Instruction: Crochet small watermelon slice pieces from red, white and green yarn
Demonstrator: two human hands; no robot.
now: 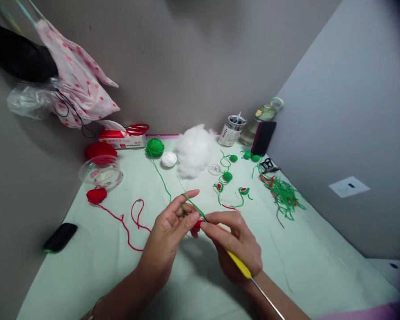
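Between thumb and fingers my left hand pinches a small red crochet piece, with green yarn looped over its raised index finger. My right hand grips a crochet hook with a yellow handle, its metal shaft sticking out toward my forearm. Both hands meet at the piece, and the hook's working tip is hidden by fingers. The green strand trails back to a green yarn ball. Red yarn runs from a red yarn ball to behind my left wrist.
White stuffing and a white yarn ball lie at the back. Small green crochet balls and a tangle of yarn scraps are at right. A pen tin, bottle and phone stand by the wall. Left: plastic tub, black case.
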